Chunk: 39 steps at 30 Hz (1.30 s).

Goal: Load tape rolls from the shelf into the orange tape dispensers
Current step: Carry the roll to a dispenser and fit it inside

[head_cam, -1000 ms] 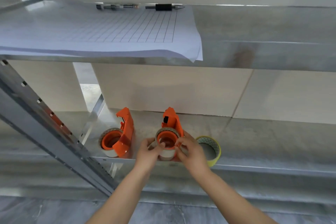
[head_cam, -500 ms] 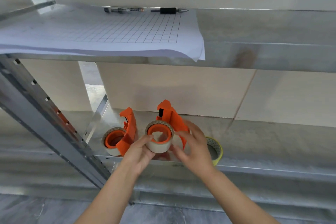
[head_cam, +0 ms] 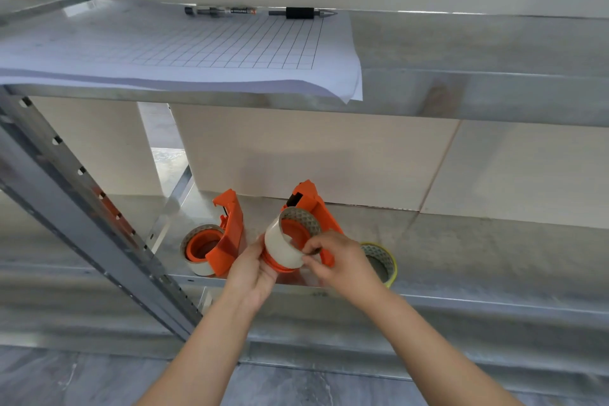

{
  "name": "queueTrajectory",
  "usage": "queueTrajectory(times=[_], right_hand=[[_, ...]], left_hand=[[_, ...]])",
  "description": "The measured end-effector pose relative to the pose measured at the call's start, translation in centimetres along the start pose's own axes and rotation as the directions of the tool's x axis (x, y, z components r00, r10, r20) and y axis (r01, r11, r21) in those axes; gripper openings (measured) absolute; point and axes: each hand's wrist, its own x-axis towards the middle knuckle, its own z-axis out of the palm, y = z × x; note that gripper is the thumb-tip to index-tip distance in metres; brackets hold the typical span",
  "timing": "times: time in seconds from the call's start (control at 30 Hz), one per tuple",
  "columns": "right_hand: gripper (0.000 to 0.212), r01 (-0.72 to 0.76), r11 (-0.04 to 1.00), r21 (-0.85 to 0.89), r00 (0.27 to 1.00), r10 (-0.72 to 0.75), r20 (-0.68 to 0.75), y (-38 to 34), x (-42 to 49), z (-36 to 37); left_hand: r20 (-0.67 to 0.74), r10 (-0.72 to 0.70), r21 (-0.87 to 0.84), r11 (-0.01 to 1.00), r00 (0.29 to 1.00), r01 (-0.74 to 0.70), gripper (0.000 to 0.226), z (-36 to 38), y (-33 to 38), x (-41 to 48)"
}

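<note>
An orange tape dispenser [head_cam: 308,204] is held tilted just above the lower metal shelf [head_cam: 478,250], with a pale tape roll [head_cam: 283,247] sitting on its orange hub. My left hand [head_cam: 252,269] grips the dispenser's round base from the left and below. My right hand [head_cam: 339,255] pinches the roll's right rim. A second orange dispenser [head_cam: 227,234] stands to the left on the shelf with a tape roll [head_cam: 197,250] on it. A yellow-edged tape roll [head_cam: 382,262] lies flat behind my right hand, partly hidden.
An upper metal shelf carries a gridded paper sheet [head_cam: 204,49] that overhangs its front edge, with two pens [head_cam: 263,12] behind it. A slanted perforated steel upright [head_cam: 85,217] crosses the left side. The lower shelf's front lip runs under my wrists.
The dispenser with its roll has been lifted off the shelf and tilted to the left. My right hand has moved from the dispenser's side onto the roll's rim.
</note>
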Motion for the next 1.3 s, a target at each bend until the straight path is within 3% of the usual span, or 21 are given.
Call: queueTrajectory(times=[0.17, 0.27, 0.47, 0.7, 0.77, 0.87, 0.97, 1.03, 1.1, 1.2, 1.27, 1.3], right_hand=[[0.027, -0.199, 0.941, 0.274, 0.931, 0.268, -0.246, 1.2, 2.0, -3.7], [0.017, -0.303, 0.946, 0.119, 0.907, 0.324, -0.268, 3.6, 3.4, -6.2], [0.001, -0.435, 0.881, -0.188, 0.9, 0.432, -0.058, 8.9, 4.4, -6.3], [0.02, -0.426, 0.866, -0.26, 0.89, 0.453, 0.052, 10.7, 3.5, -4.9], [0.005, -0.42, 0.878, -0.23, 0.896, 0.442, 0.051, 10.5, 3.4, -5.2], [0.022, -0.38, 0.9, -0.215, 0.92, 0.392, 0.015, 8.7, 2.2, -5.7], [0.025, -0.191, 0.909, -0.371, 0.965, 0.243, 0.098, 6.8, -1.1, -5.3], [0.03, -0.072, 0.872, -0.484, 0.948, 0.211, 0.24, 6.8, -3.2, -4.4], [0.027, -0.043, 0.85, -0.526, 0.93, 0.226, 0.289, 7.5, -4.4, -3.7], [0.013, -0.162, 0.876, -0.455, 0.934, 0.285, 0.216, 7.3, -4.8, -2.8], [0.007, -0.345, 0.91, -0.231, 0.925, 0.371, 0.082, 6.5, -4.5, -2.8], [0.019, -0.442, 0.895, -0.066, 0.896, 0.443, 0.015, 6.0, -4.3, -3.0]], left_hand=[[-0.06, -0.019, -0.116, 0.993, 0.998, 0.012, 0.022, 0.3, 0.6, 0.2], [-0.063, -0.003, -0.124, 0.992, 0.998, -0.005, 0.019, -0.2, 0.6, 0.4], [-0.042, 0.005, -0.127, 0.992, 0.999, -0.01, 0.018, 0.2, 0.5, 0.5], [-0.013, 0.031, -0.12, 0.992, 0.999, -0.033, 0.019, 0.5, 0.4, 0.5], [-0.013, 0.03, -0.115, 0.993, 0.999, -0.031, 0.02, 0.5, 0.3, 0.7], [-0.006, 0.026, -0.095, 0.995, 1.0, -0.027, 0.022, 0.6, 0.2, 0.9], [0.009, 0.0, -0.086, 0.996, 1.0, 0.001, 0.021, 0.6, -0.1, 1.0], [0.017, -0.02, -0.094, 0.995, 1.0, 0.022, 0.021, 0.5, -0.3, 1.0], [0.03, -0.026, -0.103, 0.994, 0.999, 0.029, 0.02, 0.3, -0.4, 1.0], [0.049, 0.004, -0.023, 1.0, 0.999, -0.003, 0.021, 0.3, -0.7, 0.8], [0.034, 0.07, 0.086, 0.994, 0.997, -0.072, 0.024, 0.5, -1.1, 0.6], [0.019, 0.105, 0.131, 0.986, 0.994, -0.106, 0.024, 0.6, -1.1, 0.4]])
